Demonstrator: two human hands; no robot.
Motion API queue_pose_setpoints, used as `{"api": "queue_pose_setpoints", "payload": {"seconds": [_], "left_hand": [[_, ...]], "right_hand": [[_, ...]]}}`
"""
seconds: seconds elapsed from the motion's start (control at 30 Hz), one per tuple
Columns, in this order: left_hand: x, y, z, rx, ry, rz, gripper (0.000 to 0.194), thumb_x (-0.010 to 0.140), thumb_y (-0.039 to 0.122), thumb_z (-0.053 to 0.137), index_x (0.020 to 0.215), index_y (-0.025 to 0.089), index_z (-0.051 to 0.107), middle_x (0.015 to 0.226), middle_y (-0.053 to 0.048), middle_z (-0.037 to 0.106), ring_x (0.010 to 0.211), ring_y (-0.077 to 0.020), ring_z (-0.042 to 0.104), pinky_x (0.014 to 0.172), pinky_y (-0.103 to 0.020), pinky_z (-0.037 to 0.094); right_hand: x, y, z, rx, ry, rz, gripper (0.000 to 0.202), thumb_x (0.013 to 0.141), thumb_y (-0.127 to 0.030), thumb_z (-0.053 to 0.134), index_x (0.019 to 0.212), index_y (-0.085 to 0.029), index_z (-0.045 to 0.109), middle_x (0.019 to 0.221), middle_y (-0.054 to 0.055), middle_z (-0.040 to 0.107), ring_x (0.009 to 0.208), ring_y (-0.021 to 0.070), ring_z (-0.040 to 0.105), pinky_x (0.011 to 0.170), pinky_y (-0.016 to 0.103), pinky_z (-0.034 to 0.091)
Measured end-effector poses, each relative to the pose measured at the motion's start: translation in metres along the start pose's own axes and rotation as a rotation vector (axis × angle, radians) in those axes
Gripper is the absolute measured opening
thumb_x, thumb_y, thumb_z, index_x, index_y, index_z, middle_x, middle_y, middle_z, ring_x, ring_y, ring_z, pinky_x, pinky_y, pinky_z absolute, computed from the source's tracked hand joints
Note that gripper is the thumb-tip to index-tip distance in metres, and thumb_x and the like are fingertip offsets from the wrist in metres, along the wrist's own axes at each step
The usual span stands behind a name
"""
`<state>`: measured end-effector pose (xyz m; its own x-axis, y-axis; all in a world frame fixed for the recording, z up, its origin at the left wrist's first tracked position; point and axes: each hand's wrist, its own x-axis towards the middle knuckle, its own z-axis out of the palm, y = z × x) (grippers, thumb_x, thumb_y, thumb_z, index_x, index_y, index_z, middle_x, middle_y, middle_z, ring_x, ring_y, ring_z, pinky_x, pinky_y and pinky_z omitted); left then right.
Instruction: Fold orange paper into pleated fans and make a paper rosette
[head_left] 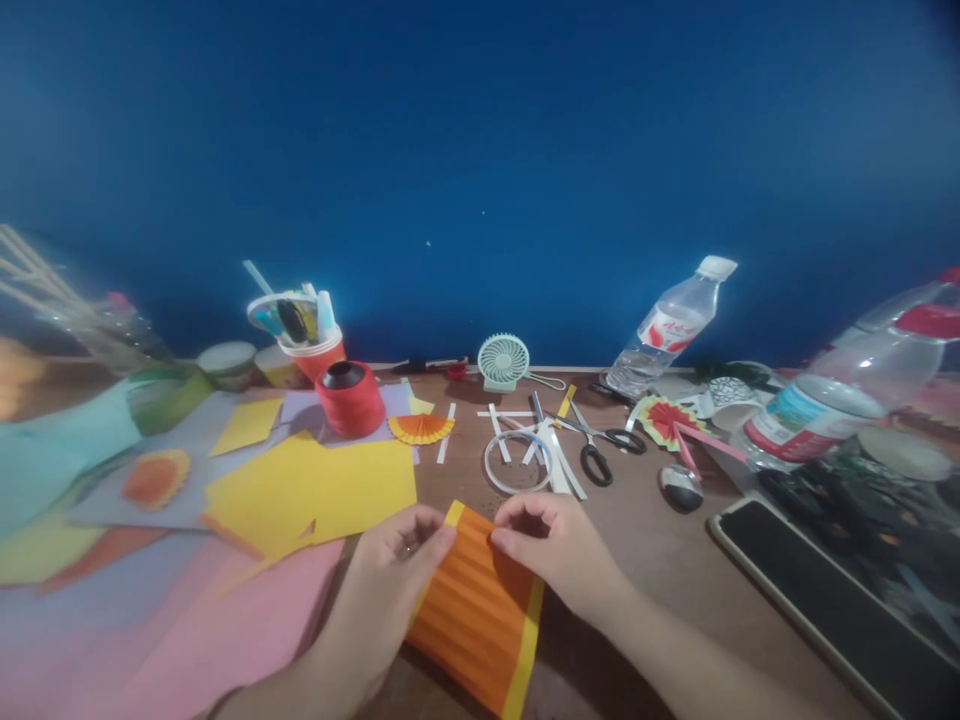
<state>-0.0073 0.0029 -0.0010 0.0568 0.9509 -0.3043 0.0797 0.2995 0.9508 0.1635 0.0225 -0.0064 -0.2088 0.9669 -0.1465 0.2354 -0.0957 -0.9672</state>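
An orange sheet of paper [480, 610] with yellow strips along its edges and creases across it is held over the brown table. My left hand [397, 560] pinches its far left corner between thumb and fingers. At the far right corner, my right hand [551, 545] grips the same sheet with thumb and fingertips. Just beyond the hands lie a white ring [517, 488], white paper strips [566, 465] and scissors [592, 440] with black handles. A pleated yellow-orange paper fan [421, 430] lies farther left.
Yellow paper [360, 490] and a pink sheet [255, 610] cover the left side, near a red thread spool [350, 400] and a cup of pens [311, 350]. A small green fan [503, 360] stands by the wall. Right are a phone [832, 600], a tilted bottle [667, 325] and a larger bottle [817, 415].
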Motion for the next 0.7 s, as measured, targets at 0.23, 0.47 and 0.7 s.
{"api": "queue_pose_setpoints", "payload": {"seconds": [0.23,0.47,0.7], "left_hand": [[0.002,-0.003,0.000,-0.134,0.019,0.055,0.019,0.070,0.033,0.060,0.079,0.016,0.061,0.077,-0.002,0.062,0.071,-0.0146,0.056,0.066,-0.024,0.043],[-0.005,-0.007,0.003,-0.194,0.068,0.100,0.021,0.070,0.036,0.059,0.070,0.015,0.059,0.066,0.001,0.060,0.061,-0.0124,0.054,0.058,-0.021,0.042],[-0.017,0.022,0.005,-0.051,0.185,0.295,0.029,0.071,0.037,0.056,0.091,0.016,0.061,0.090,-0.005,0.065,0.085,-0.0192,0.058,0.074,-0.026,0.043]], "right_hand": [[-0.002,0.004,0.000,-0.118,0.004,-0.156,0.009,0.067,-0.020,0.056,0.065,-0.015,0.063,0.059,-0.001,0.059,0.056,0.0115,0.051,0.053,0.021,0.039],[-0.001,0.011,0.002,0.006,0.002,-0.187,0.020,0.070,-0.027,0.057,0.086,-0.015,0.061,0.065,-0.001,0.059,0.059,0.0117,0.052,0.057,0.022,0.040],[0.002,0.019,0.005,-0.075,0.135,-0.330,0.019,0.071,-0.021,0.053,0.088,-0.017,0.060,0.068,0.000,0.058,0.062,0.0135,0.053,0.059,0.023,0.042]]}}
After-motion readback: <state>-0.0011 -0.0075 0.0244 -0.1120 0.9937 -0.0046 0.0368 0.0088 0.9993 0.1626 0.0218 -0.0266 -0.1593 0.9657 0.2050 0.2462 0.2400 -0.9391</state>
